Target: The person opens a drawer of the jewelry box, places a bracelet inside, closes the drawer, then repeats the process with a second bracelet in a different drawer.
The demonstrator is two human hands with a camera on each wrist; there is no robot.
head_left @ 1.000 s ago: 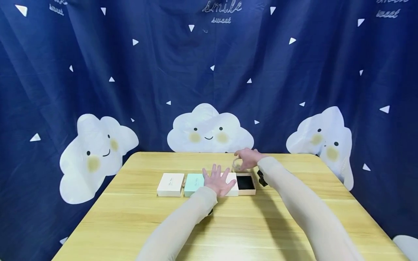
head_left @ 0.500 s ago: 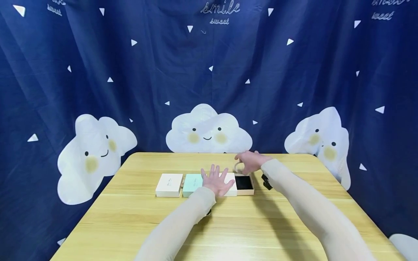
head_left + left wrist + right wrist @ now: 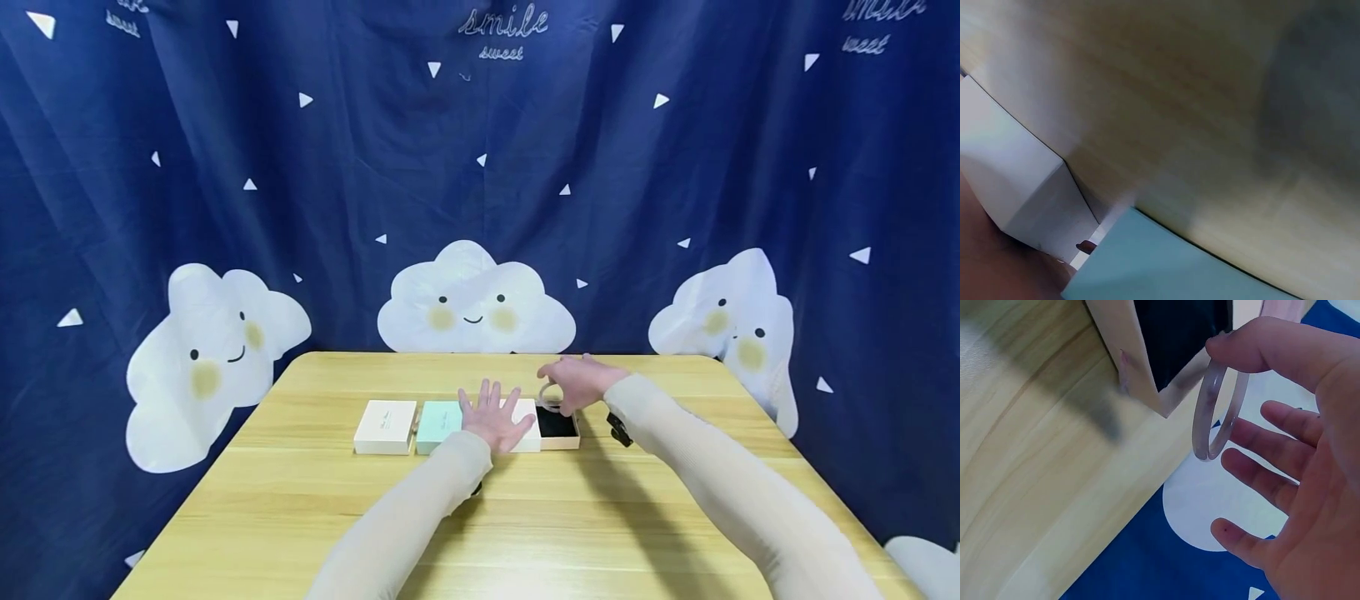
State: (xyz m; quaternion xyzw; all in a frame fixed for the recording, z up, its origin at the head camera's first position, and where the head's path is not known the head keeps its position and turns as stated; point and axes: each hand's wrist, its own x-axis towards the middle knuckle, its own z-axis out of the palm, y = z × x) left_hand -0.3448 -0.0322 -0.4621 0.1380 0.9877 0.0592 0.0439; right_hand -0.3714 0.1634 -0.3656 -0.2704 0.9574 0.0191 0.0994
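My right hand (image 3: 581, 383) pinches a pale, translucent bangle (image 3: 1202, 425) between thumb and fingers; the other fingers are spread in the right wrist view. The bangle hangs over the far side of a slid-out box drawer (image 3: 557, 442) with a black pad (image 3: 553, 425) inside. My left hand (image 3: 491, 422) rests with fingers spread on the white box cover (image 3: 529, 417) from which the drawer sticks out to the right. The hand hides much of that cover. In the left wrist view, the side of a white box (image 3: 1050, 206) shows near the hand.
Left of the hand stands a teal box (image 3: 437, 425), partly behind the fingers. Further left is another white box (image 3: 385, 427) with small lettering. All stand in a row on a wooden table (image 3: 300, 500). Behind it hangs a blue curtain (image 3: 337, 192) with cloud prints.
My right hand has come down and nearer with the bangle, which has moved from behind the drawer to over its far part. The left hand stays on the white box cover.
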